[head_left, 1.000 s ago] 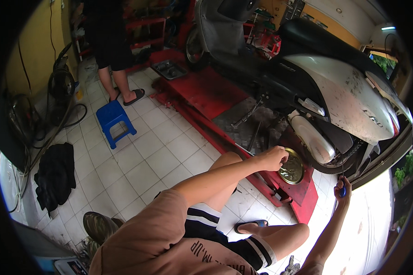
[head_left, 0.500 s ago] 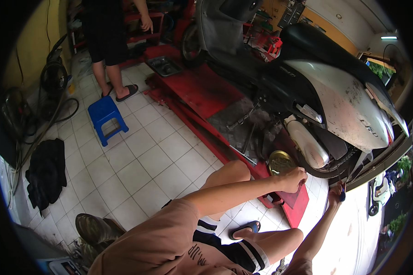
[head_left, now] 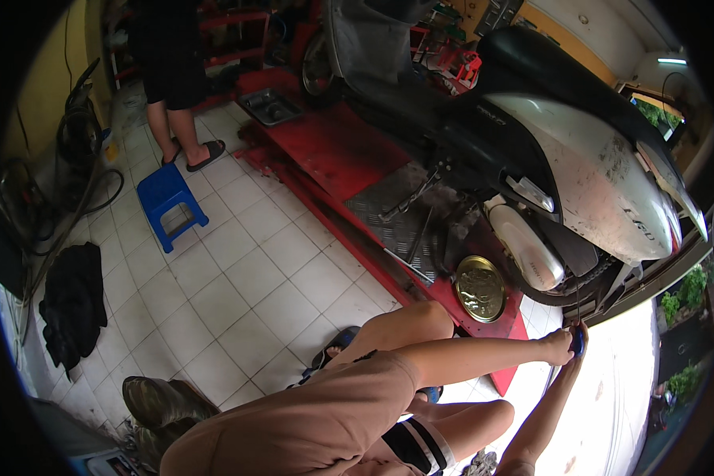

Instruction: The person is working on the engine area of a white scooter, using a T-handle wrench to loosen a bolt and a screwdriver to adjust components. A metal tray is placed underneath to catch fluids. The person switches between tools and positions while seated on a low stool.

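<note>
Thin-shafted hand tool with a blue handle (head_left: 579, 343), likely a screwdriver: right side of the frame, below centre, just under the dark rubber rear tyre (head_left: 559, 300) of the silver-and-black scooter (head_left: 611, 174). Long axis close to vertical in the picture: handle at the low end, thin dark shaft (head_left: 577, 300) pointing up toward the wheel area, far end lost among dark parts there. Can't tell tip shape or contact. Right hand (head_left: 576, 356): closed around the handle. Left hand (head_left: 559, 347): fingers curled, up at the handle from the left; can't tell if gripping it or only bracing against the right hand. To do this well, judging from here: sight along the shaft, seat the tip fully before loading it, push along the axis, not sideways. Right hand for force, left for steadying. Small moves, wrists straight. No prying off the smooth silver exhaust cover (head_left: 531, 250), just left of the shaft in the frame. Bright floor (head_left: 611, 397) at lower right, dark wheel area above: poor contrast at the tip, so lean in and check. Left forearm (head_left: 484, 358) below the round gold-coloured metal dish (head_left: 483, 320) in the frame; hold the elbow low, clear of its rim.
</note>
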A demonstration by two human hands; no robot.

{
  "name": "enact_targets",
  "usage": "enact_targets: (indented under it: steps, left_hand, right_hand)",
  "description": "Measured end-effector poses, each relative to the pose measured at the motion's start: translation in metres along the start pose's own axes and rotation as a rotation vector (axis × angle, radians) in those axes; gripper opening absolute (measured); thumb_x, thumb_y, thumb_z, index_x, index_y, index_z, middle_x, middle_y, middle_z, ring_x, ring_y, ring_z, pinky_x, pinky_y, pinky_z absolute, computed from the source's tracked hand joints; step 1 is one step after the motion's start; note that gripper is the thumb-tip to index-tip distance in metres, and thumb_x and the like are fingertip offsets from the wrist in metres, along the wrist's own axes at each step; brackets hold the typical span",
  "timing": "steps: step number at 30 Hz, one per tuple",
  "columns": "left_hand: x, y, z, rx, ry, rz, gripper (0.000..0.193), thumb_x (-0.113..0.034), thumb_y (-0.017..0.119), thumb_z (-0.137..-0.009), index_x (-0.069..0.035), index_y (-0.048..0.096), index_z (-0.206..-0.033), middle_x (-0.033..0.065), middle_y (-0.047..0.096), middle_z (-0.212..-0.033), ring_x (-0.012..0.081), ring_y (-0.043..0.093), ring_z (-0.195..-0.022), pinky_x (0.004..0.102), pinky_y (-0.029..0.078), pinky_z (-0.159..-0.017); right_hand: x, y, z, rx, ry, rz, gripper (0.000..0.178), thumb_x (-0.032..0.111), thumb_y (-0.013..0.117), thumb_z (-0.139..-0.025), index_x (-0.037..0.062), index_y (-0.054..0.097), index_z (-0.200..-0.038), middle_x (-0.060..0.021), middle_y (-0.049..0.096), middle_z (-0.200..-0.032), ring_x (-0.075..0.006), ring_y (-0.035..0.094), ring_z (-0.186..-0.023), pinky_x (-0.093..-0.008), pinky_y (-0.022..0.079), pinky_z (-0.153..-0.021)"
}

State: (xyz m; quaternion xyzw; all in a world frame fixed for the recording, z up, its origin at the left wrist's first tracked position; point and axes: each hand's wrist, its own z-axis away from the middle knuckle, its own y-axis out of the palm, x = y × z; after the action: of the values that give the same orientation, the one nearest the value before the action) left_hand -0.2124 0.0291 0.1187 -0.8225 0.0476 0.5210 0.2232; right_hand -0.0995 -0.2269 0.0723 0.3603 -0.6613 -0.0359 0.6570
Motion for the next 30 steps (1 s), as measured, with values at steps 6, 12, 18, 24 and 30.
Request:
enact_targets:
  steps: [6, 12, 18, 24, 30]
  left_hand:
    - [0.003, 0.001, -0.025, 0.011, -0.316, 0.190, 0.047, -0.030, 0.052, -0.089, 0.016, 0.053, -0.097, 0.0233, 0.065, -0.074, 0.0285, 0.067, -0.063, 0.0376, 0.056, -0.061]
    - [-0.010, 0.005, -0.024, 0.009, -0.401, 0.041, 0.057, -0.039, 0.057, -0.087, 0.007, 0.050, -0.119, 0.0221, 0.055, -0.121, 0.0322, 0.060, -0.108, 0.0401, 0.050, -0.091]
    - [0.002, 0.017, -0.039, -0.151, -0.400, -0.004, 0.055, -0.041, 0.060, -0.084, 0.009, 0.055, -0.107, 0.0255, 0.063, -0.102, 0.0356, 0.065, -0.095, 0.0417, 0.053, -0.082]
    - [0.019, 0.035, -0.048, -0.182, -0.373, 0.021, 0.057, -0.044, 0.058, -0.084, 0.009, 0.053, -0.106, 0.0286, 0.062, -0.101, 0.0355, 0.066, -0.090, 0.0414, 0.054, -0.079]
    - [0.024, 0.036, -0.053, -0.168, -0.462, 0.212, 0.051, -0.041, 0.057, -0.083, 0.006, 0.056, -0.103, 0.0259, 0.064, -0.101, 0.0328, 0.066, -0.090, 0.0399, 0.054, -0.078]
  right_hand:
    - [-0.031, 0.074, -0.023, -0.281, -0.086, -0.288, 0.022, 0.024, 0.052, -0.095, 0.0055, 0.059, -0.104, -0.0041, 0.061, -0.092, -0.0121, 0.057, -0.077, -0.0261, 0.046, -0.071]
    - [-0.030, 0.098, -0.006, -0.448, -0.135, -0.308, 0.023, 0.025, 0.052, -0.095, 0.0057, 0.059, -0.104, -0.0034, 0.060, -0.089, -0.0118, 0.056, -0.076, -0.0261, 0.046, -0.068]
    - [-0.035, 0.130, -0.013, -0.523, -0.167, -0.307, 0.024, 0.027, 0.051, -0.095, 0.0059, 0.059, -0.103, -0.0028, 0.059, -0.086, -0.0114, 0.056, -0.074, -0.0260, 0.045, -0.065]
    - [-0.045, 0.144, -0.007, -0.620, -0.193, -0.316, 0.025, 0.028, 0.050, -0.096, 0.0060, 0.058, -0.103, -0.0022, 0.058, -0.084, -0.0111, 0.055, -0.073, -0.0259, 0.045, -0.062]
    - [-0.053, 0.157, -0.011, -0.680, -0.218, -0.306, 0.026, 0.029, 0.049, -0.096, 0.0060, 0.058, -0.103, -0.0018, 0.058, -0.083, -0.0110, 0.054, -0.073, -0.0260, 0.045, -0.060]
